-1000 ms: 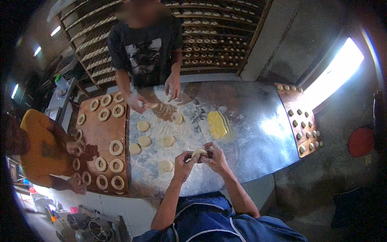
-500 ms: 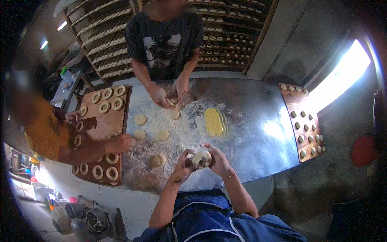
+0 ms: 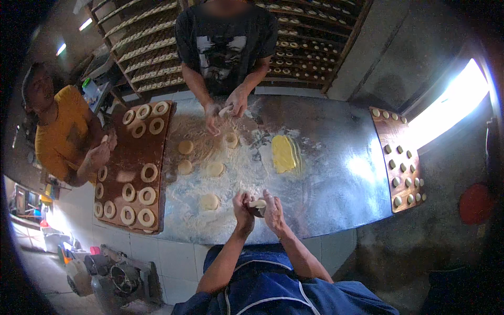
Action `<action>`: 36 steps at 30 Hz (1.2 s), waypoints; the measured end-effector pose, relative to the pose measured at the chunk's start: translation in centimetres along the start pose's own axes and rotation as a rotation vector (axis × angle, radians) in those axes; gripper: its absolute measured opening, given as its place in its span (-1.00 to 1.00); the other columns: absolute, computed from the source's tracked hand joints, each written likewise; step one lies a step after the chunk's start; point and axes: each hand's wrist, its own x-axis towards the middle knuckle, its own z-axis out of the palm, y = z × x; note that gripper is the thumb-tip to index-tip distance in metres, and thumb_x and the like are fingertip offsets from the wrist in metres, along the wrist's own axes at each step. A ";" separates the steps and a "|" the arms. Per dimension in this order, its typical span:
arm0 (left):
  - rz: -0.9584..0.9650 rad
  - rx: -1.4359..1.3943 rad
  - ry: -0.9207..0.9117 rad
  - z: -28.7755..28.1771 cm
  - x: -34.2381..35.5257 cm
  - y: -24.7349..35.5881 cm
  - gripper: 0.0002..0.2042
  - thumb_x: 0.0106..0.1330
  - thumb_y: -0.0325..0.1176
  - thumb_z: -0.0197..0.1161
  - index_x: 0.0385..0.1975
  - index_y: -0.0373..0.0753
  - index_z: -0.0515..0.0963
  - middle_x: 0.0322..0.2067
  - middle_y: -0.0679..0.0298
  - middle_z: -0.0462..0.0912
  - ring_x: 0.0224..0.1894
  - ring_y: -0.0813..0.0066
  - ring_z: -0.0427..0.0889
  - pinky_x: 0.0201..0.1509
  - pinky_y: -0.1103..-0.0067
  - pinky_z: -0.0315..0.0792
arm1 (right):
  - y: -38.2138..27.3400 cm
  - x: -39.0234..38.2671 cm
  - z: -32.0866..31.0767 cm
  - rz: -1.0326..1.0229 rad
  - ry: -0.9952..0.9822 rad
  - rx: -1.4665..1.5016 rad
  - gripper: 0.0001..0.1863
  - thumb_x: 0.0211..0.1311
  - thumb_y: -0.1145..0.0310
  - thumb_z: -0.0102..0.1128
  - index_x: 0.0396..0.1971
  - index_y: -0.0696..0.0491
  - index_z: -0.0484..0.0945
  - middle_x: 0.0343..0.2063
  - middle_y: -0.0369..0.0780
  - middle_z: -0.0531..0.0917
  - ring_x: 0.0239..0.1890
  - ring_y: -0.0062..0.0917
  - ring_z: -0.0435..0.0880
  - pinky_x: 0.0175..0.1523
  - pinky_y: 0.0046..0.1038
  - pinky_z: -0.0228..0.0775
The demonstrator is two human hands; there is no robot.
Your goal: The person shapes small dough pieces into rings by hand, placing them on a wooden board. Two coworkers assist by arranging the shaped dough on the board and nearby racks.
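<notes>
Above the near edge of the floured table (image 3: 325, 152), my left hand (image 3: 243, 211) and my right hand (image 3: 273, 212) grip a pale piece of dough (image 3: 257, 203) between them. A dark rounded thing sits under the dough; its kind is not clear. Close to my left hand lies a flat round of dough (image 3: 209, 202), with another dough round (image 3: 215, 168) farther off. Beyond my hands, a slab of yellow fat (image 3: 284, 154) is spread on the table.
Dough rings lie on a brown board (image 3: 118, 157) at left, beside a person in an orange shirt (image 3: 65, 128). Across the table a person in a dark shirt (image 3: 226, 50) handles dough. Small dough pieces cover a board (image 3: 379, 127) at right. Loaded racks (image 3: 302, 37) stand behind.
The dough in my hands has tipped from showing its round face to a flatter, edge-on view. The orange-shirted person's arm has drawn back from the table. The opposite person's hands have shifted.
</notes>
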 end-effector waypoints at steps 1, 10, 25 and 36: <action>-0.064 -0.130 0.004 -0.5 0.5 -0.5 -0.55 0.45 0.03 -0.19 -0.58 -0.17 0.27 -0.63 0.43 0.26 -0.61 0.49 0.28 -0.45 0.50 0.29 | 1.1 0.2 0.0 0.025 0.011 0.022 -0.26 0.40 -0.15 -0.25 -0.60 0.26 0.55 -0.73 -0.21 0.47 -0.59 -0.52 0.40 -0.42 -0.38 0.28; 0.139 -0.029 0.050 -3.9 0.3 -1.7 -0.72 0.29 -0.12 0.10 -0.60 -0.11 0.35 -0.62 0.42 0.31 -0.53 0.55 0.40 -0.45 0.60 0.31 | 4.1 0.3 5.5 0.110 0.283 0.507 -0.35 0.42 -0.07 -0.23 -0.57 0.21 0.56 -0.65 -0.16 0.56 -0.50 -0.48 0.53 -0.39 -0.34 0.39; 0.349 0.061 -0.053 -16.2 1.1 2.8 -0.69 0.34 -0.17 -0.03 -0.54 -0.26 0.37 -0.58 0.23 0.42 -0.47 0.47 0.51 -0.39 0.48 0.38 | 0.0 -0.7 14.7 -0.186 -0.253 -0.034 -0.28 0.41 -0.18 -0.29 -0.50 0.21 0.56 -0.58 -0.24 0.54 -0.56 -0.55 0.41 -0.40 -0.43 0.27; 0.181 -0.274 0.225 -21.8 -0.4 11.3 -0.74 0.30 -0.25 -0.08 -0.56 -0.27 0.27 -0.66 0.24 0.23 -0.55 0.48 0.33 -0.41 0.50 0.35 | 0.3 0.7 23.6 -0.540 -0.281 -0.328 -0.27 0.37 -0.19 -0.23 -0.50 0.21 0.63 -0.73 -0.31 0.43 -0.63 -0.63 0.28 -0.50 -0.42 0.13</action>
